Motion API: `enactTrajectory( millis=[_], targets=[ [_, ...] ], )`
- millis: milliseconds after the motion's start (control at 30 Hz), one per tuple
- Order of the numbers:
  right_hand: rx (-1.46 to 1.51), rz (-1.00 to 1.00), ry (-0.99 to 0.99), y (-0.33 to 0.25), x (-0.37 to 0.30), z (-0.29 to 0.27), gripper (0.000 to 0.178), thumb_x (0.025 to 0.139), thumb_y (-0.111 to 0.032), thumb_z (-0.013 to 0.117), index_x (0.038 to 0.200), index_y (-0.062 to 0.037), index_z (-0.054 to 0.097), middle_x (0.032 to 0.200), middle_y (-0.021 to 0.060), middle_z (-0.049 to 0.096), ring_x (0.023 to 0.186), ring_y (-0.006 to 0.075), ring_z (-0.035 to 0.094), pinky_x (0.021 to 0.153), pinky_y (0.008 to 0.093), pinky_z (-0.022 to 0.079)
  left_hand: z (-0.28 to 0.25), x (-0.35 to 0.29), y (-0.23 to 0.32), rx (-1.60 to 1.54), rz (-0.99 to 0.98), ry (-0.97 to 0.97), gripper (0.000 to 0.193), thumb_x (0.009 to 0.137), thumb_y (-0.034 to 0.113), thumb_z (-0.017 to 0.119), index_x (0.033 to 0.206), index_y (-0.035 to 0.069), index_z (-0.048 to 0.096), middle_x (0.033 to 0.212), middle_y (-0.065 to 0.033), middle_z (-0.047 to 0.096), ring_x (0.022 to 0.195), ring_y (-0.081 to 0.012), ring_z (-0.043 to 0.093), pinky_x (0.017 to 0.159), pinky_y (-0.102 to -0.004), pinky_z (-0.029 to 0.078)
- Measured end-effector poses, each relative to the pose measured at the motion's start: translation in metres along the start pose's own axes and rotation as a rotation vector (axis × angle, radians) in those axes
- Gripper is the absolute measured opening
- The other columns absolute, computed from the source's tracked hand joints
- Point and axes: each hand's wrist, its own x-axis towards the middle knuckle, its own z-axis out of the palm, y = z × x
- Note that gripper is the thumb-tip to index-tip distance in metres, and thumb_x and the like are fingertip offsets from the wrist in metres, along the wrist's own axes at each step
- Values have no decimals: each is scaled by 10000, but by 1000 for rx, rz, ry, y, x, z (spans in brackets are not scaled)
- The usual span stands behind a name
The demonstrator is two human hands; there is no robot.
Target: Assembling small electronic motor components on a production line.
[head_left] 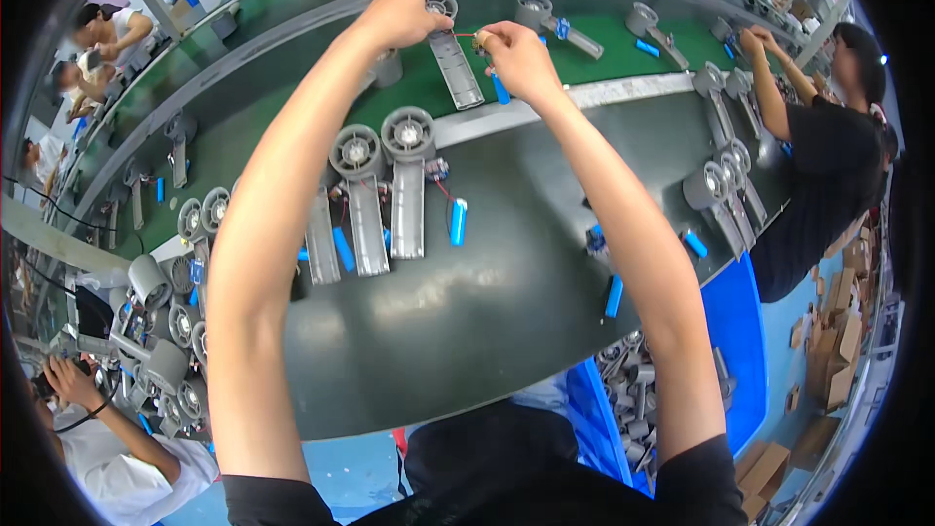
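Observation:
Over the green conveyor belt, my left hand (399,15) grips the round head of a grey fan housing (456,73), whose open, channel-shaped handle points toward me. Just to its right, my right hand (521,60) has its fingertips pinched on a small wired part, mostly hidden by the fingers. A thin red wire runs between that part and the housing. Below the right fingers hangs a blue cylindrical battery (501,89). Nearer to me, between my forearms, several similar fan housings (407,205) lie on the dark table, with another blue battery (458,222) wired to a small circuit board (436,169).
More housings (534,12) ride the belt (409,88). Piled housings (161,331) stand at left; others (716,185) lie at right beside a co-worker (833,146). A blue bin (735,351) of grey parts stands below the table's right edge. Another person (127,448) sits lower left.

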Motion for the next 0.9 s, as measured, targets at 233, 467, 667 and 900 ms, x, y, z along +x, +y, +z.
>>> enactTrajectory(
  millis=[233, 467, 667, 900],
  targets=[
    [-198, 58, -19, 37, 56, 24, 348, 921, -336, 626, 1104, -56, 721, 1064, 223, 708, 1049, 394, 658, 930, 452, 516, 58, 57, -56, 36, -36, -230, 583, 810, 239, 734, 1318, -5, 585, 1286, -257, 622, 1199, -367, 605, 1043, -406, 457],
    [-655, -65, 4, 3, -28, -110, 444, 907, -438, 663, 992, -10, 743, 886, 172, 732, 871, 330, 708, 799, 419, 541, 40, 25, -42, 255, 147, 169, 436, 871, 203, 656, 1245, -16, 614, 1071, -267, 678, 1071, -410, 644, 934, -473, 512],
    [-995, 359, 41, 9, -167, -280, 355, 806, -342, 773, 849, 9, 737, 810, 185, 720, 780, 305, 711, 728, 391, 545, 43, -39, 98, -321, 331, -205, 255, 896, 190, 650, 1041, -9, 715, 983, -214, 713, 932, -356, 685, 848, -428, 531],
    [-1140, 250, 221, 68, -237, -275, 399, 735, -276, 796, 1046, -47, 694, 973, 145, 686, 942, 327, 679, 789, 432, 542, 96, -102, 164, -315, 337, -556, 305, 871, 101, 661, 1159, 0, 665, 1030, -156, 629, 1011, -293, 623, 884, -391, 506]
  ],
)
